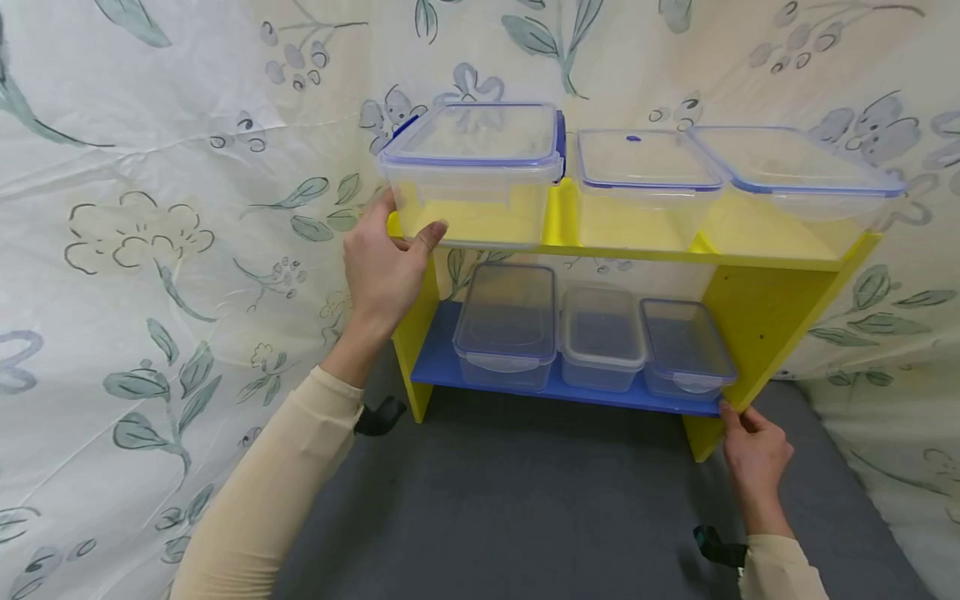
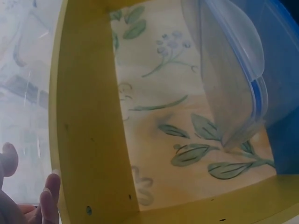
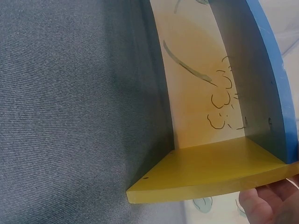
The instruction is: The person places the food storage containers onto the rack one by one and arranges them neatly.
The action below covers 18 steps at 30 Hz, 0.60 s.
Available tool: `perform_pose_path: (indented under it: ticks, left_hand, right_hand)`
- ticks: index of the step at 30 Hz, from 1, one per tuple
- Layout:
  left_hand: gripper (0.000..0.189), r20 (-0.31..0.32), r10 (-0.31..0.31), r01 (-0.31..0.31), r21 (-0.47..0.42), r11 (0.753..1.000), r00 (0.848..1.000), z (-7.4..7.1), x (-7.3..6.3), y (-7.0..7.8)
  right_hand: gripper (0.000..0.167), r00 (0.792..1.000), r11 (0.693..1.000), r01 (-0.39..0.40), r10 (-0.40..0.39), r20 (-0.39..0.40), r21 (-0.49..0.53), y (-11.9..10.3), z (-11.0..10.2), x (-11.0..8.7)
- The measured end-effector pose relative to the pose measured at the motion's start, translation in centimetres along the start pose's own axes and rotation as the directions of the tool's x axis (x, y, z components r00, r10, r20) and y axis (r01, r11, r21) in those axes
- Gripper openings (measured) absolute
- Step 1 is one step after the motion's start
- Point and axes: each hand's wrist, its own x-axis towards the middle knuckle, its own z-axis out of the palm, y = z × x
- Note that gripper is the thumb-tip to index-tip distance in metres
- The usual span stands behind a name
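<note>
A small two-tier shelf [image 1: 780,317] has yellow side panels, a yellow top board and a blue lower board [image 1: 555,385]. My left hand [image 1: 384,271] grips its upper left corner, thumb in front beside a large lidded plastic container [image 1: 480,187]. In the left wrist view, fingers [image 2: 50,198] lie against the edge of the yellow side panel [image 2: 88,116]. Low on the other side, my right hand [image 1: 757,458] holds the right panel near the blue board's end. The right wrist view shows those fingers [image 3: 261,205] beneath the yellow panel [image 3: 205,189], partly hidden by it.
Two more clear containers with blue-rimmed lids [image 1: 648,158] stand on the top tier. Below sit three lidded boxes, one of them the left box [image 1: 506,321]. Grey cloth [image 1: 525,500] covers the surface underneath. A floral curtain [image 1: 187,167] hangs close behind and to the left.
</note>
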Motion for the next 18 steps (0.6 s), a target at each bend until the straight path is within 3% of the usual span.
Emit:
perform_pose_path:
  ticks: [5,18]
  left_hand:
    - [0.059,0.002,-0.022,0.022,0.013,1.0,1.0,0.28,0.37,-0.26]
    - [0.062,-0.006,-0.002,0.002,0.069,0.998,1.0,0.88,1.0,-0.42]
  right_hand:
    - [0.05,1.0,1.0,0.008,-0.008,-0.003,0.007,0.07,0.04,0.0]
    - [0.05,1.0,1.0,-0.004,0.003,-0.02,-0.016,-0.19,0.0,-0.27]
